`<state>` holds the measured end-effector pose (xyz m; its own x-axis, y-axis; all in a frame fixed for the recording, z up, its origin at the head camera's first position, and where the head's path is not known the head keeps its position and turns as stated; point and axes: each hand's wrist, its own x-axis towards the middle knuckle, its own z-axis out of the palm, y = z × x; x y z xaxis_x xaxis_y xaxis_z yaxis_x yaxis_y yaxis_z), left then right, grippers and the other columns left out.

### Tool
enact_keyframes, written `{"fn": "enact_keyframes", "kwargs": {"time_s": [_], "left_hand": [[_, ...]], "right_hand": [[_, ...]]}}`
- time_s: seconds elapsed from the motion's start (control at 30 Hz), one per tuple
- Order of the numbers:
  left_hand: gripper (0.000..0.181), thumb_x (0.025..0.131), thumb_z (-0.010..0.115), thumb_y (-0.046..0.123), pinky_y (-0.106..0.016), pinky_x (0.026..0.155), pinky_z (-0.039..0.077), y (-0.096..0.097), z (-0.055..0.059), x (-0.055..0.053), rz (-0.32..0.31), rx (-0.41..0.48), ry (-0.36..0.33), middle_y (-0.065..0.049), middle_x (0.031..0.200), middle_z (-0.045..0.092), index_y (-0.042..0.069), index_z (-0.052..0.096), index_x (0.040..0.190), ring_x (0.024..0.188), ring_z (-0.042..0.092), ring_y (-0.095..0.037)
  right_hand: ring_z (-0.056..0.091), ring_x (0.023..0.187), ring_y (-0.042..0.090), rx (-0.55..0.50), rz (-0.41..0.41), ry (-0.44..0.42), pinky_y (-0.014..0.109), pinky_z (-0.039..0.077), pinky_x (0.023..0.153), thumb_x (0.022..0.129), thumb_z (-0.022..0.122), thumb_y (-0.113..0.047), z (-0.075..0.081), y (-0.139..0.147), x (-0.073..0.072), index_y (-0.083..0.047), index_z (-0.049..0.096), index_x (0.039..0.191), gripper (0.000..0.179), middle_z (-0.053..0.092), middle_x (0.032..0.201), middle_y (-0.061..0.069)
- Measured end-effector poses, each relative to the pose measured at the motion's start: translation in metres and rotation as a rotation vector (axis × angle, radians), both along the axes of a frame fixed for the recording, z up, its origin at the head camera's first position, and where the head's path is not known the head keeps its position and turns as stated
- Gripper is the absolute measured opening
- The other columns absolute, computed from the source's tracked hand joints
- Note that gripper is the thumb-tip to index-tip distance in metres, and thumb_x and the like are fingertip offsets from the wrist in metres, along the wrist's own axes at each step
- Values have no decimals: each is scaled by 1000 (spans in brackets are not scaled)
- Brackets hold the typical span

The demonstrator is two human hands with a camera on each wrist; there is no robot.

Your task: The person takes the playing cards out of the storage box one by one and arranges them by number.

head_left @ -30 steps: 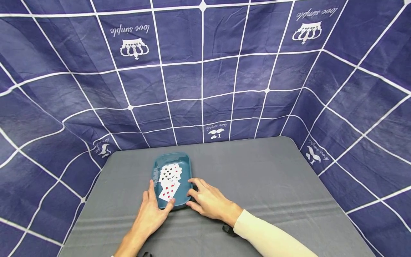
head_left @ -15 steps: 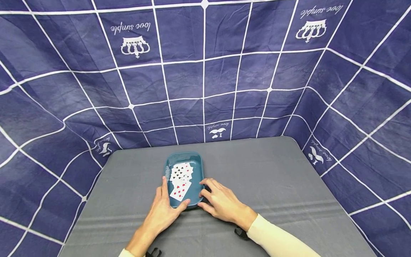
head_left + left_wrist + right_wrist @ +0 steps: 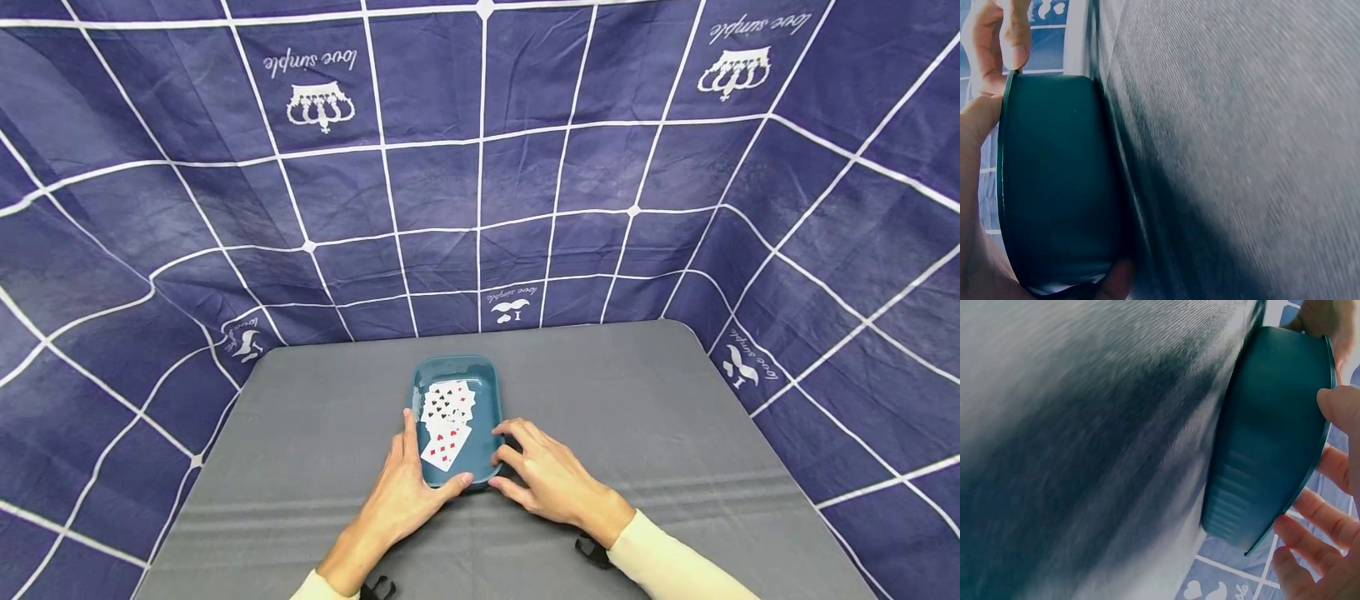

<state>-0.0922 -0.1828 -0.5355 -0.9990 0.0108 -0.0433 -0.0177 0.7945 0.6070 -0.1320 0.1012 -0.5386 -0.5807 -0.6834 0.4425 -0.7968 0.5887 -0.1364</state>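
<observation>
From where I stand, a teal tray [image 3: 483, 408] sits on the grey worktop [image 3: 637, 400], overlapping playing cards [image 3: 447, 404] face up inside, toward its left. The left hand [image 3: 408, 496] grips the near left corner, fingers along the side, thumb spread onto the near rim. The right hand [image 3: 551, 479] holds the right rim with bent, parted fingers, thumb by the near corner.

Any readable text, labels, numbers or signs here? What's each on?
"love simple": blue backdrop, upside down, by two crown prints.
"I": lower-centre backdrop, upside down, with heart and moustache signs.
Red and black suit signs: playing cards in tray; corner numbers too small to read.
</observation>
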Motion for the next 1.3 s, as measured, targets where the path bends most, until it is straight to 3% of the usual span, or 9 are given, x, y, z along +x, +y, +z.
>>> {"fn": "enact_keyframes", "kwargs": {"time_s": [0.3, 0.53, 0.73, 0.93, 1.3], "left_hand": [[155, 86, 90, 81, -64, 121, 56, 17, 3, 0, -32, 49, 8, -30, 176, 45, 3, 2, 187, 155, 58, -47], [153, 87, 92, 78, -63, 120, 56, 22, 4, 1, -45, 46, 18, -28, 174, 47, 2, 5, 187, 155, 57, -46], [153, 87, 89, 81, -62, 121, 55, 22, 0, -1, -58, 56, 30, -29, 172, 49, 2, 5, 187, 154, 57, -45], [153, 87, 89, 81, -63, 120, 56, 22, -2, 0, -62, 61, 40, -29, 171, 49, 3, 5, 187, 155, 57, -46], [150, 89, 90, 77, -65, 124, 53, 21, -1, -1, -75, 79, 44, -30, 172, 48, 3, 5, 187, 159, 53, -49]], "right_hand": [[71, 134, 27, -14, -3, 10, 48, 64, 113, 99, 93, -49, 5, 18, -1, -28, 79, 104, 26, 71, 141, 4], [71, 129, 23, -8, -20, 14, 48, 60, 118, 103, 88, -53, 8, 22, -2, -27, 80, 107, 28, 72, 136, 1], [70, 113, 16, 25, -57, 48, 43, 58, 109, 104, 85, -56, 15, 17, -9, -27, 82, 113, 31, 73, 122, -7], [68, 106, 16, 38, -91, 31, 42, 57, 102, 105, 84, -55, 31, 4, -15, -24, 84, 117, 33, 75, 116, -8], [72, 117, 26, 125, -141, -81, 49, 59, 103, 107, 84, -52, 66, -27, -44, -17, 82, 135, 45, 77, 129, 3]]}}
